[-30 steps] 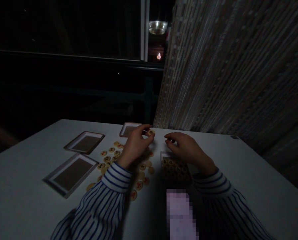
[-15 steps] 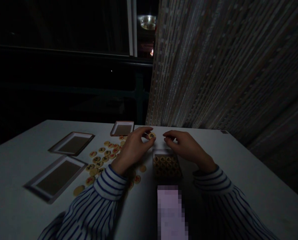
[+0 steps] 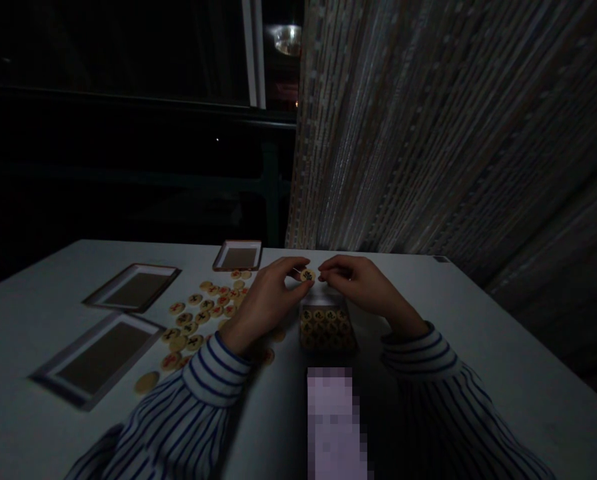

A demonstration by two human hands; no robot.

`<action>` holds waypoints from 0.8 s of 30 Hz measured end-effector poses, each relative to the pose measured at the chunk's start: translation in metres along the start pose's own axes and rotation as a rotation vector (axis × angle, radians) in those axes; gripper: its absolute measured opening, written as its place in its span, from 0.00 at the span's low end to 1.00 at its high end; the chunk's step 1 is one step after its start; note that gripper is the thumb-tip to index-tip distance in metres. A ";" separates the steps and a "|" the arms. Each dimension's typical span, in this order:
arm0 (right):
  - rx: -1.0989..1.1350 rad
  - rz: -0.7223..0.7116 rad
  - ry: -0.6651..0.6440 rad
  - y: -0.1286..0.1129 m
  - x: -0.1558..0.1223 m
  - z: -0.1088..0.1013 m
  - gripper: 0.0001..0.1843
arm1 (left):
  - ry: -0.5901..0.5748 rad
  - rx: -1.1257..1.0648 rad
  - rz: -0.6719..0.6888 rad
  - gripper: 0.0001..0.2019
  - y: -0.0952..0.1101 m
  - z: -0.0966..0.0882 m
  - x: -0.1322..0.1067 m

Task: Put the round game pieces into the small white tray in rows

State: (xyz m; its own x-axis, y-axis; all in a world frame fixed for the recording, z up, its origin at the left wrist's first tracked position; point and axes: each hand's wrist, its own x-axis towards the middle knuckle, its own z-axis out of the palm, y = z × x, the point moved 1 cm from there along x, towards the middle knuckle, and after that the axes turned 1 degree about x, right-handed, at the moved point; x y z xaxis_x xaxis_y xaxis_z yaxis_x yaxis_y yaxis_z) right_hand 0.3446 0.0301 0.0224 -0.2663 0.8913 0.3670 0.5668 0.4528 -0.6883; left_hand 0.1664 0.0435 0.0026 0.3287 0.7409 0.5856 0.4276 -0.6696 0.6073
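Observation:
My left hand (image 3: pixel 271 297) is closed in a pinch on a round Chinese chess piece (image 3: pixel 307 275) with a dark character on its face. The piece is held up above the far end of a small open box (image 3: pixel 328 301). Rows of similar pieces (image 3: pixel 327 328) lie inside that box, toward its near end. Just right of the held piece is my right hand (image 3: pixel 361 283), its thumb and index fingertip drawn together. Whether these fingertips touch the piece or hold anything is too dark to tell.
Loose chess pieces (image 3: pixel 205 305), marked red or dark, some blank, lie left of the box, partly behind my left arm. Three shallow trays or lids (image 3: pixel 105 357) rest farther left on the white table (image 3: pixel 8 333). A pixelated pink-purple rectangle (image 3: pixel 333 413) lies nearer me. A string curtain (image 3: pixel 378 133) hangs behind.
My right hand has moved left, close to the held piece, and its fingertips have come nearer together. My left hand still pinches the piece. The whole view has shifted slightly.

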 end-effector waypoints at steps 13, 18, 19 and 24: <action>0.276 0.113 -0.015 -0.006 0.002 0.006 0.11 | -0.013 0.009 0.088 0.14 0.010 -0.003 0.000; 0.281 0.099 0.007 -0.010 0.001 0.005 0.10 | -0.016 -0.113 -0.018 0.16 0.008 -0.003 0.001; 0.280 0.097 0.010 -0.010 0.001 0.005 0.10 | -0.015 -0.144 -0.049 0.16 0.008 -0.004 0.001; 0.274 0.098 0.025 -0.013 0.001 0.004 0.10 | -0.057 -0.330 -0.201 0.14 0.010 -0.008 0.005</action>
State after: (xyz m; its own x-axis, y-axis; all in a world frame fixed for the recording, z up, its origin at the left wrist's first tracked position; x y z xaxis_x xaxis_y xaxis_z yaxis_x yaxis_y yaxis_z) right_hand 0.3335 0.0255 0.0291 -0.1994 0.9316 0.3039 0.3564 0.3579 -0.8631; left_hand 0.1660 0.0400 0.0157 0.3161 0.8547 0.4119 0.1973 -0.4839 0.8526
